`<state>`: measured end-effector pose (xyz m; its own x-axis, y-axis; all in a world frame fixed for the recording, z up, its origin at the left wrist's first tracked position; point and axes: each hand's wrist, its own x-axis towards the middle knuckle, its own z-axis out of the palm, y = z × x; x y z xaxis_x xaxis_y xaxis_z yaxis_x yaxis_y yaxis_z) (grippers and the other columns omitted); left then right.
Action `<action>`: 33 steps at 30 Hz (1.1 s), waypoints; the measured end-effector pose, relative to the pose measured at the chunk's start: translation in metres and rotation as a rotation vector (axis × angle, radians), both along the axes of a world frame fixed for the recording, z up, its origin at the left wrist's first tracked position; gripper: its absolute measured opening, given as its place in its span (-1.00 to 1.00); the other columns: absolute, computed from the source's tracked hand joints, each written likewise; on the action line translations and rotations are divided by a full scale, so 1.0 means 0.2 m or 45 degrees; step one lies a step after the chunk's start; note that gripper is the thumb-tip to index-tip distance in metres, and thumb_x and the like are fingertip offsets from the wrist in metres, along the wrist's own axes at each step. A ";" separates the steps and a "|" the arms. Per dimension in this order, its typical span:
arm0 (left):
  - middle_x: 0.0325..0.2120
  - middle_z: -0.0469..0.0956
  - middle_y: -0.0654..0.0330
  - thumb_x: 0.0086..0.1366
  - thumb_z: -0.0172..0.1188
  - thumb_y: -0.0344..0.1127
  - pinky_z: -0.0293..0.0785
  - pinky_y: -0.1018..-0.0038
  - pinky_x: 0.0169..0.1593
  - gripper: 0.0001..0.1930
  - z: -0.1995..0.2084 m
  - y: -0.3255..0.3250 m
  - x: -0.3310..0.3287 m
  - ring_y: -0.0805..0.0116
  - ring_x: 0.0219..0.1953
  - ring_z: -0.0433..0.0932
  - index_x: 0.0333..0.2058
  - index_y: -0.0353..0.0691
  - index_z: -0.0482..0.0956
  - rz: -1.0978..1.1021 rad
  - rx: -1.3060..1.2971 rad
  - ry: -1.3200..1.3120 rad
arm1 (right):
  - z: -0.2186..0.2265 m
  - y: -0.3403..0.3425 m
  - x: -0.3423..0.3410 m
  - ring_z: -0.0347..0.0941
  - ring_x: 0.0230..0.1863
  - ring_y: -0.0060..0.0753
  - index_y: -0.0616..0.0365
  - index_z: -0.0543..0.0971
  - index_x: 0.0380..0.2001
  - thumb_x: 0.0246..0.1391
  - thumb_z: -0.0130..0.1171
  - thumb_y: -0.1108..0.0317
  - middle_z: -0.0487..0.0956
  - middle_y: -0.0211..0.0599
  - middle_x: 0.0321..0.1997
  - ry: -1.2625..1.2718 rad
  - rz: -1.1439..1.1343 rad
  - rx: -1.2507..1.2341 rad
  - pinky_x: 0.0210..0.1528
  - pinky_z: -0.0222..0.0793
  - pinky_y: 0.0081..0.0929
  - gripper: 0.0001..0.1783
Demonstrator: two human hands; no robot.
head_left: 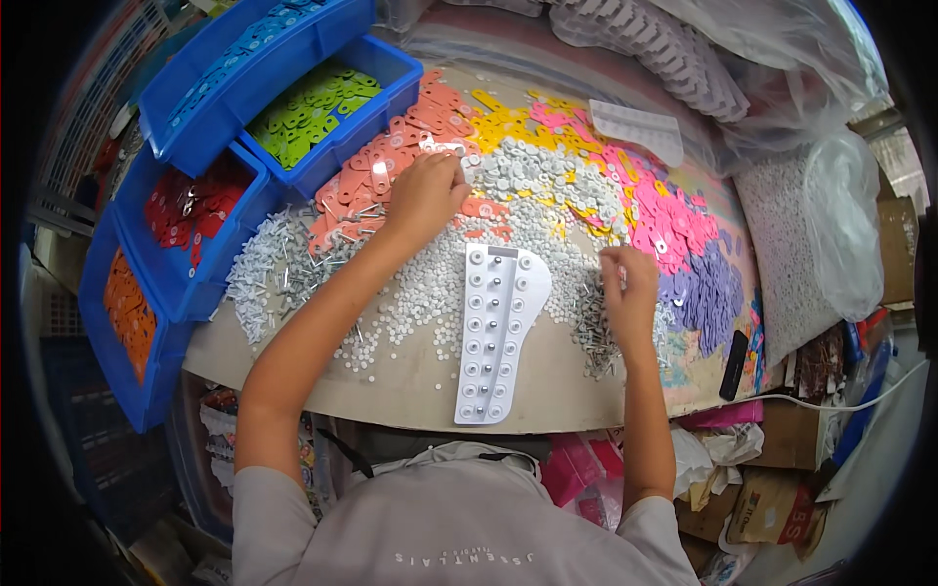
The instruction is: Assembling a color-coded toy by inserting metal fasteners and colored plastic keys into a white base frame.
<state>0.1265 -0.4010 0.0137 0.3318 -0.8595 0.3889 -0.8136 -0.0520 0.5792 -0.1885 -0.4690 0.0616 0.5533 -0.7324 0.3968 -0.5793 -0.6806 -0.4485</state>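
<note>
My left hand point(427, 192) reaches over the coral flat plastic pieces point(357, 186), at the edge of a heap of white round caps point(535, 174). Its fingers are bent and closed together; whatever they hold, I cannot make out. My right hand point(632, 291) is over small white discs and metal pins point(594, 322), thumb and fingers pinched, with anything between them too small to name. Between both hands lies a white plastic tray point(531, 283), touched by neither. White round parts sit along its two sides, and a row of metal pins stands down its middle channel.
Blue bins point(293, 176) at the left hold green, red, orange and blue pieces. Yellow, pink point(664, 230) and purple pieces point(705, 293) spread toward the right. Another white tray point(637, 130) lies at the back. A clear bag of small white parts point(796, 225) stands at the right.
</note>
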 end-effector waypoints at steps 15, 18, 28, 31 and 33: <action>-0.33 0.60 0.20 0.20 0.34 -0.41 0.42 0.37 -0.02 -0.92 0.20 0.48 -0.28 0.26 -0.14 0.53 -0.32 -0.25 0.67 -0.497 0.124 0.583 | -0.02 -0.13 0.00 0.45 -0.29 -0.15 0.21 0.56 -0.34 0.00 0.32 0.52 0.57 -0.20 -0.37 0.176 -0.098 -0.123 -0.16 0.34 -0.24 -0.85; -0.34 0.59 0.20 0.20 0.35 -0.39 0.43 0.35 -0.03 -0.89 0.15 0.53 -0.30 0.26 -0.17 0.53 -0.30 -0.25 0.68 -0.518 0.179 0.582 | 0.10 0.13 0.11 0.49 -0.21 -0.27 0.22 0.59 -0.30 0.06 0.27 0.52 0.58 -0.26 -0.35 -0.083 0.170 0.385 -0.09 0.38 -0.35 -0.89; -0.42 0.55 0.23 0.22 0.33 -0.43 0.44 0.47 -0.33 -0.92 0.17 0.55 -0.37 0.40 -0.38 0.52 -0.30 -0.26 0.65 -0.230 0.375 0.839 | 0.07 0.33 0.21 0.46 -0.18 -0.31 0.24 0.60 -0.28 0.08 0.28 0.50 0.57 -0.27 -0.31 0.025 0.326 0.706 -0.05 0.36 -0.40 -0.88; -0.42 0.55 0.23 0.21 0.36 -0.40 0.43 0.43 -0.37 -0.90 0.10 0.57 -0.38 0.35 -0.40 0.52 -0.31 -0.22 0.64 -0.258 0.184 0.697 | 0.05 0.34 0.23 0.46 -0.19 -0.28 0.25 0.59 -0.28 0.07 0.30 0.51 0.54 -0.24 -0.31 0.027 0.302 0.625 -0.05 0.35 -0.39 -0.86; -0.42 0.56 0.23 0.20 0.38 -0.33 0.45 0.37 -0.35 -0.88 0.07 0.58 -0.37 0.29 -0.39 0.54 -0.33 -0.20 0.64 -0.392 -0.133 -0.053 | 0.01 0.35 0.22 0.45 -0.19 -0.24 0.24 0.58 -0.28 0.05 0.31 0.53 0.54 -0.23 -0.30 0.014 0.288 0.564 -0.05 0.35 -0.36 -0.85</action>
<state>0.0534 -0.2857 0.0278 0.0447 -0.8716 0.4881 -0.8047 0.2581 0.5346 -0.1438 -0.3982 0.0645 0.7202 -0.6904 0.0682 -0.4452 -0.5352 -0.7179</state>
